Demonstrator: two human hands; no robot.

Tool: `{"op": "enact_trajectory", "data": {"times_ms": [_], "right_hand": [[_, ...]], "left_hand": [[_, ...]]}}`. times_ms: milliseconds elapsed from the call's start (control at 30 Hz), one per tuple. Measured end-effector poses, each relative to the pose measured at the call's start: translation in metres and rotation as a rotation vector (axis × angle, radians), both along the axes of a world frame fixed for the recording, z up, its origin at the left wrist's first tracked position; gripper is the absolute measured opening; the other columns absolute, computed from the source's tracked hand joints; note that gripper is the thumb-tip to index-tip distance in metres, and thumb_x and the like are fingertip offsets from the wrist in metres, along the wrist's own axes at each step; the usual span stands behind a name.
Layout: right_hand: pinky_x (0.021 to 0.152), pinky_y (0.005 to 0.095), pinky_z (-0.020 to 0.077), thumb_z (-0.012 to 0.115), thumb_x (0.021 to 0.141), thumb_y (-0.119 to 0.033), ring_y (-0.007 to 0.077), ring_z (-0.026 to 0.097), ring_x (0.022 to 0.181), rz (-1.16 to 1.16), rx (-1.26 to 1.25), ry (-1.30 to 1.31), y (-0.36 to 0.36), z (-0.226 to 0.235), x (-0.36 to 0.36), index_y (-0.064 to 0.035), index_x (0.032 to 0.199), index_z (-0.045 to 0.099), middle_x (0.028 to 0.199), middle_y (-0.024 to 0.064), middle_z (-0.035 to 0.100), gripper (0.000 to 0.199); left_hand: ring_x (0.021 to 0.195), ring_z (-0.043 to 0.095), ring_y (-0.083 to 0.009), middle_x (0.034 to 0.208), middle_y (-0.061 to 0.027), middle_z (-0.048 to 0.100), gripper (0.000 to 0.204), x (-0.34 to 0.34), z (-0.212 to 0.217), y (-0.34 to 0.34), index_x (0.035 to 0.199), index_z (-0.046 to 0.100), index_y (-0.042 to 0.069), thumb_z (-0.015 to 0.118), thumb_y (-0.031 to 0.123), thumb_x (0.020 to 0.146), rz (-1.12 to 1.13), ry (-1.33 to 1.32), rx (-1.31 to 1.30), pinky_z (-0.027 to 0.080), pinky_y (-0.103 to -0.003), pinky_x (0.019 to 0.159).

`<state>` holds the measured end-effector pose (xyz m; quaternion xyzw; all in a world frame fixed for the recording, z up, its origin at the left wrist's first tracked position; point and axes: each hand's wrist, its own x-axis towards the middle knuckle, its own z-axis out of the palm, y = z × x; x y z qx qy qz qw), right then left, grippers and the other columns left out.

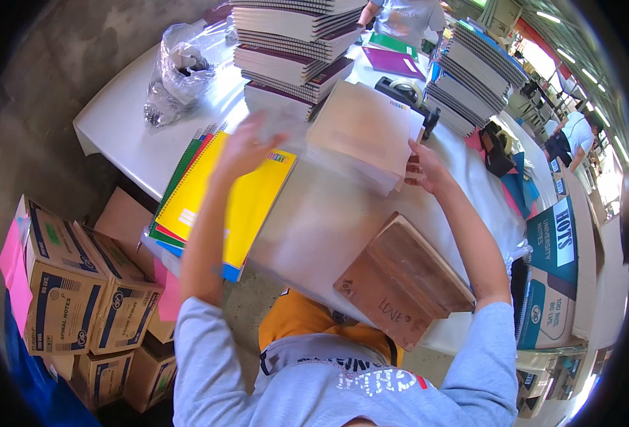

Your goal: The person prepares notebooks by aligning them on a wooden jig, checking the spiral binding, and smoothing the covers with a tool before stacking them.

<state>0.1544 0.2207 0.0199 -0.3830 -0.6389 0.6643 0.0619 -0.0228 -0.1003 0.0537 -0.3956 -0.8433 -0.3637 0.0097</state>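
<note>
My right hand (426,169) grips the right edge of a stack of pale sheets (360,132), its thumb near the top and fingers along the side. The stack looks partly see-through at its lower edges, with a small coloured print in a corner. My left hand (252,148), blurred by motion, is raised with its fingers apart and nothing visible in it. Below that hand lies a yellow spiral notebook (254,192), fanned over red, green and blue ones. Close to my body, a brown wooden stand (389,288) with handwriting rests on the table's near edge.
Tall piles of spiral notebooks (289,53) (471,75) rise at the back. A clear plastic bag (179,75) sits far left, a tape dispenser (407,92) behind the sheets. Cardboard boxes (65,299) stand lower left; a teal carton (552,274) stands right. Another person (403,20) is across the table.
</note>
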Motion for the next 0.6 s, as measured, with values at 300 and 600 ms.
{"op": "enact_trajectory", "data": {"times_ms": [300,600], "right_hand": [[0.079,0.05,0.0414,0.043,0.092,-0.037,0.0242,0.053,0.093,-0.082,0.026,-0.076,-0.012,0.01,-0.017,-0.012,0.116,0.049,0.108,0.0091,0.054,0.036],[0.08,0.0386,0.0503,0.059,0.084,-0.022,0.0211,0.059,0.095,0.023,-0.163,0.029,0.061,-0.01,0.019,-0.0054,0.114,0.054,0.107,0.0079,0.059,0.035]], "left_hand": [[0.135,0.019,-0.0365,0.142,-0.0125,0.034,0.089,0.014,-0.036,0.107,0.133,0.042,0.008,0.052,0.071,0.071,0.15,-0.047,-0.236,0.017,-0.063,0.102],[0.137,0.005,-0.0403,0.145,-0.0035,0.029,0.092,0.015,-0.036,0.091,0.136,0.038,0.017,0.053,0.074,0.066,-0.015,-0.06,-0.289,0.0,-0.075,0.094]]}}
